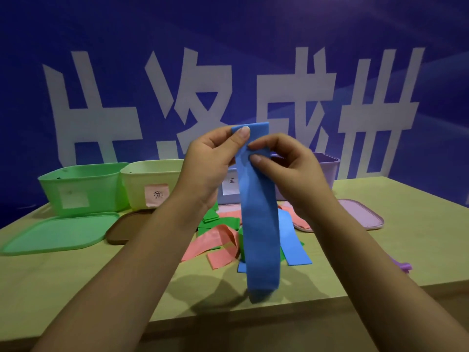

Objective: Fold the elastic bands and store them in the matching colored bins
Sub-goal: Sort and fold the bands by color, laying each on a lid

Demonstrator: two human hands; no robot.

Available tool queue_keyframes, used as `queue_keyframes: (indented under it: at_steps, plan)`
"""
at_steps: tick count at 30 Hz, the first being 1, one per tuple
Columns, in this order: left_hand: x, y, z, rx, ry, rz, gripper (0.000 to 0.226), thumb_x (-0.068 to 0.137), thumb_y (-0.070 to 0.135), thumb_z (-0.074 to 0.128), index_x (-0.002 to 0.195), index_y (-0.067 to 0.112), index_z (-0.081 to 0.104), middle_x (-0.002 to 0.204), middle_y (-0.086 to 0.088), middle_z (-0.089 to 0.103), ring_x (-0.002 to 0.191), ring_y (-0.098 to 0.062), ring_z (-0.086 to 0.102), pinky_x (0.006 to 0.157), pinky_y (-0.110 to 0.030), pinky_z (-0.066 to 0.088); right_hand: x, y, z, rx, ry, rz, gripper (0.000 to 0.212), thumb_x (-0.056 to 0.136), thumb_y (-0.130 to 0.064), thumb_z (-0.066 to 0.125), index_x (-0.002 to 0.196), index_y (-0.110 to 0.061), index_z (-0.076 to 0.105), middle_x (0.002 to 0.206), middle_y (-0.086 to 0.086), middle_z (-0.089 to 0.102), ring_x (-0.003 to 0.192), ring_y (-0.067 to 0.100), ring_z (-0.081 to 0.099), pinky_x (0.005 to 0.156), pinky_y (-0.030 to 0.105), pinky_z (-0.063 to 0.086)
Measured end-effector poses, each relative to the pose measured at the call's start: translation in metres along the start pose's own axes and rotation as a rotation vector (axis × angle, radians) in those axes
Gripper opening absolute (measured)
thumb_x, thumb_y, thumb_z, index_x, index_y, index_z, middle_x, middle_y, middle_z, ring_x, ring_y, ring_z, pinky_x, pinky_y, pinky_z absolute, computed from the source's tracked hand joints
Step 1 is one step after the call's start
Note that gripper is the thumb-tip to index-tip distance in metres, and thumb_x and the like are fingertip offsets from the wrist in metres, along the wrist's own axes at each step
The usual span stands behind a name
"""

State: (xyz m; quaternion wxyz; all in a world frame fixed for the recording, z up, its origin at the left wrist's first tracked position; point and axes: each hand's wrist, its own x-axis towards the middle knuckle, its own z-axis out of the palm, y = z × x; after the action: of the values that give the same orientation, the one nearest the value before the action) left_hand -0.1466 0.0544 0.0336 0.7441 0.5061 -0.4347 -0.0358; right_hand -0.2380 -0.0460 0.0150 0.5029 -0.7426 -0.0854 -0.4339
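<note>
Wooden table (380, 250) carries green bin (81, 189), pale yellow bin (149, 181), purple bin (327, 168), lids, loose bands. Blue band (261, 224) hangs doubled above the table, mid-frame. Left hand (210, 161) and right hand (291, 168) pinch its top end, fingers curled.

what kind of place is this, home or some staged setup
Probably a staged demo or recording setup, not a home: a light wooden table stands before a blue backdrop printed with huge white characters, and labelled colour-coded bins, like the green bin, are lined up for sorting elastic bands.
</note>
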Motion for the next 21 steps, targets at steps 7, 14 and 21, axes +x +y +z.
queue_keyframes:
  at_steps: [7, 14, 21]
  plan:
    - [0.001, 0.016, -0.005, -0.021, 0.086, 0.017, 0.01, 0.09, 0.017, 0.058, 0.084, 0.019, 0.067, 0.072, 0.007, 0.071, 0.072, -0.008, 0.066, 0.069, -0.028, 0.056, -0.053, 0.055, 0.036, 0.068, -0.135, 0.145, 0.035, 0.085, -0.006, 0.061, 0.083, -0.041, 0.067, 0.09, -0.017, 0.067, 0.084, 0.005, 0.06, 0.075, 0.022, 0.05]
    - [-0.001, 0.023, -0.012, -0.008, 0.152, -0.005, 0.011, 0.092, 0.018, 0.057, 0.086, 0.018, 0.066, 0.071, 0.006, 0.073, 0.068, -0.008, 0.069, 0.058, -0.024, 0.055, -0.087, 0.08, 0.053, -0.033, -0.234, 0.259, 0.04, 0.084, -0.006, 0.065, 0.083, -0.046, 0.064, 0.094, -0.015, 0.064, 0.093, 0.019, 0.061, 0.083, 0.035, 0.051]
    - [0.004, 0.033, -0.024, 0.032, 0.228, 0.036, 0.011, 0.093, 0.017, 0.056, 0.088, 0.015, 0.066, 0.077, 0.002, 0.073, 0.073, -0.011, 0.07, 0.064, -0.024, 0.057, -0.096, 0.088, 0.058, -0.052, -0.324, 0.256, 0.047, 0.085, -0.006, 0.064, 0.083, -0.053, 0.062, 0.099, -0.024, 0.064, 0.099, 0.005, 0.061, 0.086, 0.027, 0.052]
